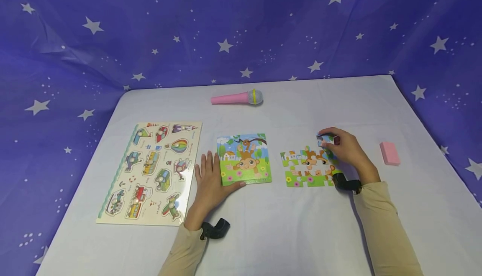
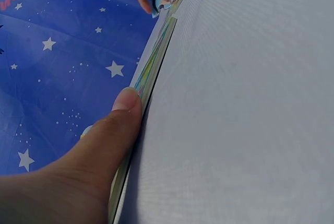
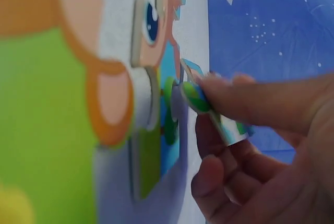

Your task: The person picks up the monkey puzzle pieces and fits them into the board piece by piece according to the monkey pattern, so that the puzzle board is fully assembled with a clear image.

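My right hand (image 1: 348,148) pinches a small jigsaw piece (image 1: 322,139) between thumb and fingers, above the upper right of a partly joined monkey puzzle (image 1: 308,181). In the right wrist view the piece (image 3: 229,129) shows green and light blue, tilted off the table. Gaps show among the puzzle's pieces, and my hand hides part of its right side. My left hand (image 1: 208,186) rests with straight fingers along the left side of a whole monkey puzzle board (image 1: 244,159). Its thumb (image 2: 125,114) touches the board's near edge.
Left of my left hand lies a large vehicle peg board (image 1: 150,175). A pink toy microphone (image 1: 237,98) lies toward the back of the white table (image 1: 271,234). At the right is a pink block (image 1: 389,153). A starry blue cloth (image 1: 203,25) hangs behind.
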Available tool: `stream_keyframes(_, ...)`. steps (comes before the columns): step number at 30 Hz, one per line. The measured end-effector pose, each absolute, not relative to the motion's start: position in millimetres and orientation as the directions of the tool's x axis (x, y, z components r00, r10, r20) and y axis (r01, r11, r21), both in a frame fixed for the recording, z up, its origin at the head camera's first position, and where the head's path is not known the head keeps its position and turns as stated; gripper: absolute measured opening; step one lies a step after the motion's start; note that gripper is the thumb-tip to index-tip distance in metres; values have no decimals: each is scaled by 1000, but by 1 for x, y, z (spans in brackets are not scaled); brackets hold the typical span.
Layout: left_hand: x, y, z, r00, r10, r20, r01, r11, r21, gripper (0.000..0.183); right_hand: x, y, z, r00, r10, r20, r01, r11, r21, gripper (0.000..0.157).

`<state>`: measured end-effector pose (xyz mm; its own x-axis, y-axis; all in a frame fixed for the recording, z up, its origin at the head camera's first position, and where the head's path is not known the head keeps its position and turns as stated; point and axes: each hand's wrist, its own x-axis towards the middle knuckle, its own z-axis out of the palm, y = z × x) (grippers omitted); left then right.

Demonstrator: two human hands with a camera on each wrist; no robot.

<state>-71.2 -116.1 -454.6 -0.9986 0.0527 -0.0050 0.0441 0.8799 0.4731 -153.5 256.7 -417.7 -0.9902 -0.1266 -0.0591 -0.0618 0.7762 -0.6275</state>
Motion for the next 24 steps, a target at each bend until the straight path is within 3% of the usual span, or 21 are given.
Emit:
stream_keyframes(7,-71,-116,-455,-998,56,-2,48,881,471,116,-152,254,-418,-979,-176,-102,-71,765,-640,35)
stream_keyframes(24,-71,-116,-455,-998,58,-9,46,881,470,116,-152,250,-418,-985,-147,-88,-56,764,-643,32)
